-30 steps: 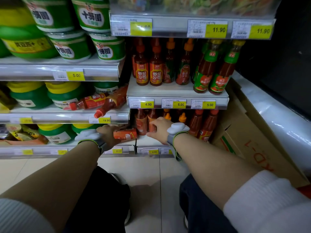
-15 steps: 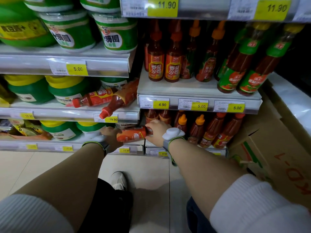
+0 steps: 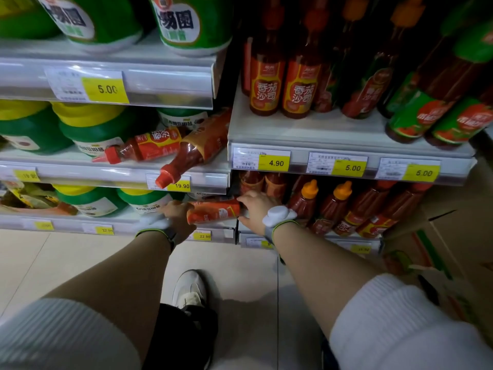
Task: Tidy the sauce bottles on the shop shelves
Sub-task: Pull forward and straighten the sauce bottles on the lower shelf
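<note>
Sauce bottles are scattered across the shelves, and one orange-labelled bottle (image 3: 213, 210) is held lying on its side at the front of the bottom shelf (image 3: 80, 225), between both hands. It is gripped at its left end by the left hand (image 3: 178, 213), fingers curled round it, and at its right end by the right hand (image 3: 256, 206), thumb beneath and fingers over the top. A second ago only the left hand held it, while the right hand rested at the upright row (image 3: 346, 206); the bottle has since been carried rightward toward that row, at three o'clock from it. A handover, or a two-handed standing-up into the row, is judged to be under way. Two more fallen bottles are seen on the middle shelf at eleven o'clock: a red-capped one (image 3: 144, 146) lying flat and a larger one (image 3: 192, 153) whose cap hangs over the 19.90 price tag (image 3: 181, 186). These appear not yet tidied.
</note>
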Tool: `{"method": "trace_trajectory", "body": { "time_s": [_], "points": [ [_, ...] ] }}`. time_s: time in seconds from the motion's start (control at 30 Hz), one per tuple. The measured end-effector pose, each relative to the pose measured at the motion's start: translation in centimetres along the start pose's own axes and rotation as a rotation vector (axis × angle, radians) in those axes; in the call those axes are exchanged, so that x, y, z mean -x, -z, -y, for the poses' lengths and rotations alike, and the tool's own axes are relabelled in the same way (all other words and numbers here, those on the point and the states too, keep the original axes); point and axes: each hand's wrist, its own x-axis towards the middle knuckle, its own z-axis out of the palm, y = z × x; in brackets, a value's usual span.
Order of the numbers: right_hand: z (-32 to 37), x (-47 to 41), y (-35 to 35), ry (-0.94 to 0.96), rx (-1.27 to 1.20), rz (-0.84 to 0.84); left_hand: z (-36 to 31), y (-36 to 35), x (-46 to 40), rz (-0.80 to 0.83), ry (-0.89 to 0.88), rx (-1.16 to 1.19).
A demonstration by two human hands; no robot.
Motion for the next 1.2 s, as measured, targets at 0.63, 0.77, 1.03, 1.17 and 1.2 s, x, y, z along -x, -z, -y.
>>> {"method": "trace_trajectory", "body": {
  "time_s": [0.63, 0.77, 1.03, 1.17, 1.2],
  "points": [
    [1.0, -4.4, -4.6, 0.085, 0.058, 0.008, 2.7, -3.6, -3.8, -0.123, 0.130, 0.158],
    [1.5, -4.6, -5.1, 0.085, 0.070, -0.029, 3.0, -4.0, -4.0, -0.123, 0.120, 0.113],
    [2.2, -5.4, -6.1, 0.057, 0.112, -0.024, 2.6, -4.4, -4.5, -0.079, 0.139, 0.094],
    [2.3, -5.5, -6.4, 0.058, 0.156, -0.050, 2.1, -4.7, -4.6, -0.063, 0.153, 0.070],
    [2.3, -5.5, -6.4, 0.059, 0.167, -0.054, 2.0, -4.7, -4.6, -0.062, 0.157, 0.057]
  ]
}}
